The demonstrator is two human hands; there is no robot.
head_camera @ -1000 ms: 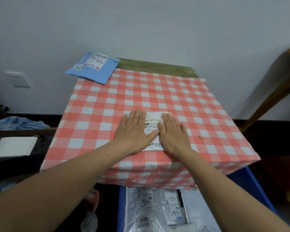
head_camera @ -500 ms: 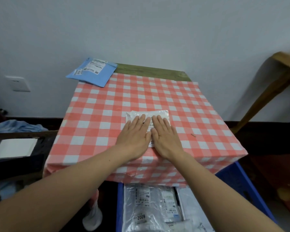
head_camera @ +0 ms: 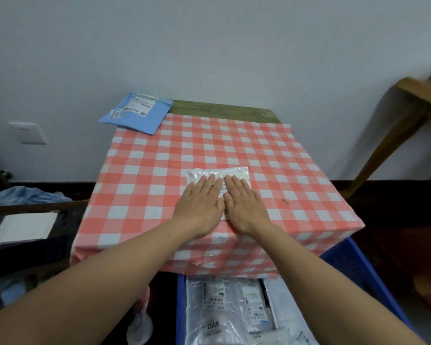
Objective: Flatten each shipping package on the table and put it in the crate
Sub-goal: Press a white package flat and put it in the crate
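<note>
Nearby: blue mailer (head_camera: 135,119) overhangs far-left table (head_camera: 209,145) corner; crate (head_camera: 353,265) below holds packages (head_camera: 224,314).

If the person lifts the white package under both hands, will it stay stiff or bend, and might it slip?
Probably floppy: the white package is thin wrinkled film, lying flat under the left hand and right hand. Likely light, as it looks almost empty. Its glossy surface may slide on the tablecloth.

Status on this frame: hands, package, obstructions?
Left hand and right hand open, pressing flat on white package. Blue mailer waits at far left corner. Blue crate below near edge, nothing blocking.
</note>
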